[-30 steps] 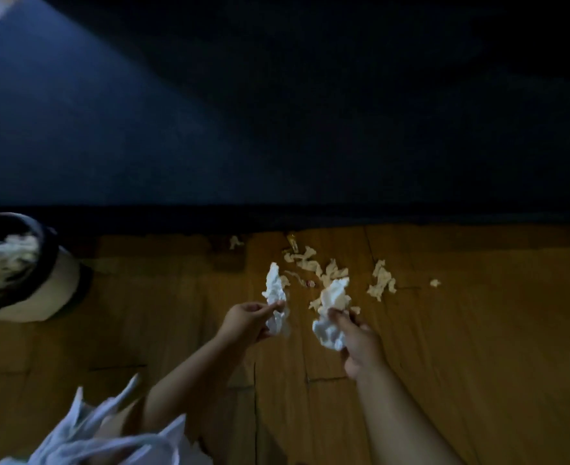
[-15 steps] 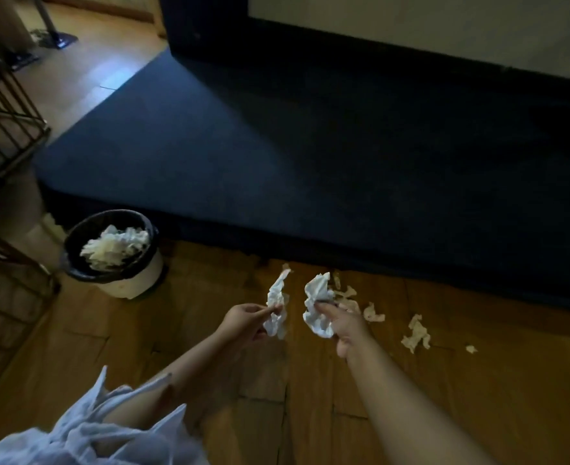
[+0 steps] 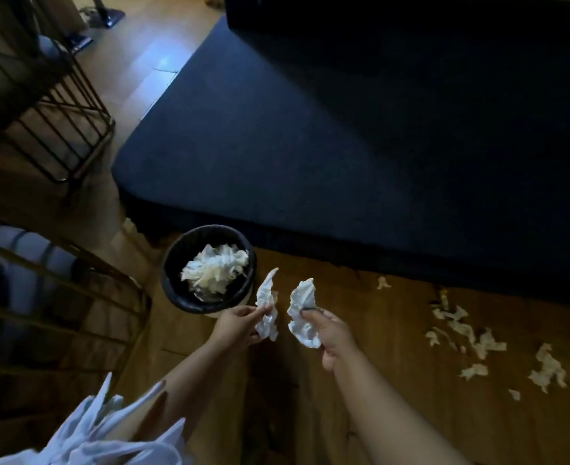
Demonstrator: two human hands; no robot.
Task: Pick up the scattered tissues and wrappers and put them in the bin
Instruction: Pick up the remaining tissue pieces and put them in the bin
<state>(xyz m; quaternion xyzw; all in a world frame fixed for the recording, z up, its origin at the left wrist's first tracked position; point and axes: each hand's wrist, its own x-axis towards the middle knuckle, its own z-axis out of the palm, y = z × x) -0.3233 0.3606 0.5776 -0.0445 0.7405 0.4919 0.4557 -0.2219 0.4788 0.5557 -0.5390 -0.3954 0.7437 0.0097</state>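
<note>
My left hand [image 3: 235, 325] pinches a crumpled white tissue [image 3: 266, 305] that stands up from my fingers. Beside it, my right hand [image 3: 334, 333] grips a second crumpled white tissue [image 3: 302, 308]. Both tissues hang in the air just right of the bin [image 3: 176, 290], a round white bin with a black liner that holds a heap of white tissues [image 3: 215, 268]. Several more tissue scraps [image 3: 468, 333] lie scattered on the wooden floor at the right.
A dark blue mattress or platform [image 3: 360, 135] fills the upper right, its edge just behind the bin. Black metal wire racks [image 3: 42, 105] stand at the left. White cloth [image 3: 102, 437] shows at the bottom left near my body.
The view has swung left, so the bin now sits near my hands and the scattered scraps lie far right. Both hands still hold their tissues, now carried close to the bin.
</note>
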